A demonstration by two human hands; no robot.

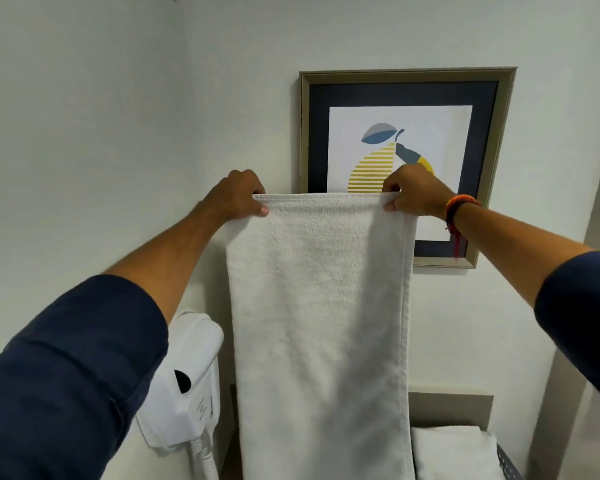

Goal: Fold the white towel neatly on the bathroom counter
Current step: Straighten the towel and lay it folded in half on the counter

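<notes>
Up at the far wall, I have both hands raised and set apart, each clamped on a top corner of the white towel [321, 306]. My left hand [238, 197] pinches the left corner with the thumb in front and the fingers curled behind; my right hand [414, 194] does the same at the right corner, and a red and orange wristband [459, 207] sits on that wrist. Dark blue sleeves [70, 372] cover both forearms down near the camera.

Between the hands the towel's top edge runs level and taut, and the cloth hangs straight down in one long panel, out past the bottom of my view. It blocks most of what lies below and behind it.

Behind the right hand a framed print [406, 133] of a striped yellow fruit hangs on the wall, its lower left part covered by the towel. Left of the towel, low down, a white wall-mounted hair dryer [187, 382] sits with its cord trailing down. At lower right a folded white towel [454, 452] lies in a grey perforated basket [506, 462].
</notes>
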